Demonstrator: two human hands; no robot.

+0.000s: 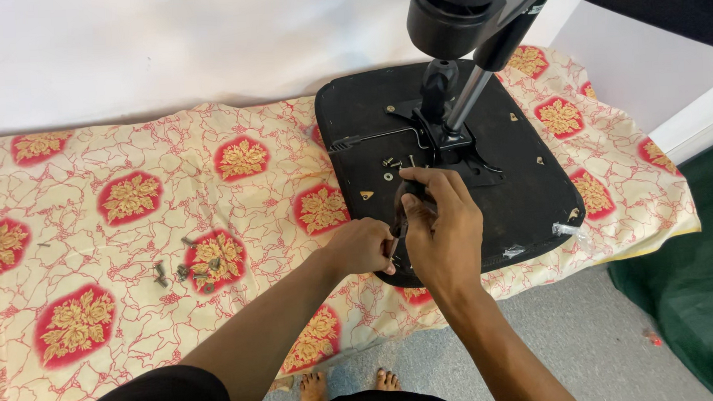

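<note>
My left hand (pixel 364 247) pinches something small, unclear what; right hand (pixel 442 225) wraps a dark part on the upturned chair seat (pixel 524 193); I judge loose screws (pixel 395 165) could roll off if jolted.

A floral-sheeted bed (pixel 90 156) carries an upturned black chair seat (pixel 524 185) and, seemingly, loose screws (pixel 187 272).

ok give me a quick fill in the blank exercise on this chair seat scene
1. The black chair seat lies upside down on a cloth patterned with red and ____ flowers.
2. Both hands, the left hand and the right hand, work at the seat's ____ edge, the one closest to the person.
3. A small pile of loose screws lies on the floral cloth to the ____ of the seat.
4. The person's feet on the grey floor are ____.

Missing words: gold; near; left; bare
</note>
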